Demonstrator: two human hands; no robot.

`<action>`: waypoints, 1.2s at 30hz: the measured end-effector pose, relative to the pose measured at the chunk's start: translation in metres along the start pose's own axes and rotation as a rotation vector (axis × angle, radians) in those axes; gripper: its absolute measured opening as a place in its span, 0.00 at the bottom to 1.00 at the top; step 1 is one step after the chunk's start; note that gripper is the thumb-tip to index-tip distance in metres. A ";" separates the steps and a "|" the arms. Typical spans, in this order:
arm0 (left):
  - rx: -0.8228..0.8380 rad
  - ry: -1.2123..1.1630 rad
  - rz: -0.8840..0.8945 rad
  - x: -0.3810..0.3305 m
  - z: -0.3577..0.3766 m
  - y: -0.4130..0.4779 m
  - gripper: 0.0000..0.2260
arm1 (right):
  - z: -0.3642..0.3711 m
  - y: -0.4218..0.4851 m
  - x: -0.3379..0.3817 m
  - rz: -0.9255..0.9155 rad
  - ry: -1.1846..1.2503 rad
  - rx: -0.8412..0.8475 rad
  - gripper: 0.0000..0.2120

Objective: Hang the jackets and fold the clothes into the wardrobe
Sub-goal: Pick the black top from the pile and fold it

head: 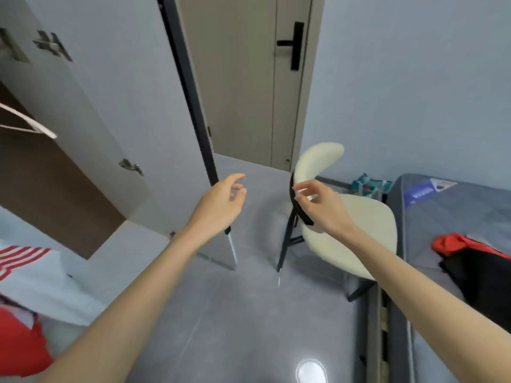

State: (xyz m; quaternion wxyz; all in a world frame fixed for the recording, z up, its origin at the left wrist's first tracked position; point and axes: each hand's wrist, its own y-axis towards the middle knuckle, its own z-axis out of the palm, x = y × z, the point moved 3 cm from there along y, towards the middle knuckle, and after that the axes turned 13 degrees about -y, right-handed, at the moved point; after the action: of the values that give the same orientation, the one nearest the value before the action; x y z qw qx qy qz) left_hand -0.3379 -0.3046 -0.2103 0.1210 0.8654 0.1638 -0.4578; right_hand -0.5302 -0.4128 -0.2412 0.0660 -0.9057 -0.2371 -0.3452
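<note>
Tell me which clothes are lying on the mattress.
The red-and-black heap at far right, on the grey mattress; the red-striped white garment lies at the left edge, off it.

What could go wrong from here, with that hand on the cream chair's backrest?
1. The right hand only pinches the backrest edge of the cream padded chair, and the left hand holds nothing. Dragged like that, the chair may twist or tip on its thin black legs.
2. The chair stands between the black-framed leaning panel and the grey mattress; a swing could knock either.
</note>
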 end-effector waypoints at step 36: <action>1.191 0.125 0.163 -0.058 0.795 0.080 0.19 | -0.094 -0.198 -0.672 1.419 -0.154 -0.175 0.22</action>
State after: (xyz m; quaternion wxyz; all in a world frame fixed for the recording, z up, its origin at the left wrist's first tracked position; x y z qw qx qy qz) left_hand -0.9348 -0.6739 -0.5960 -0.3595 0.8194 -0.1805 -0.4084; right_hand -1.1170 -0.5232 -0.6202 0.1847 -0.8653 0.4333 -0.1717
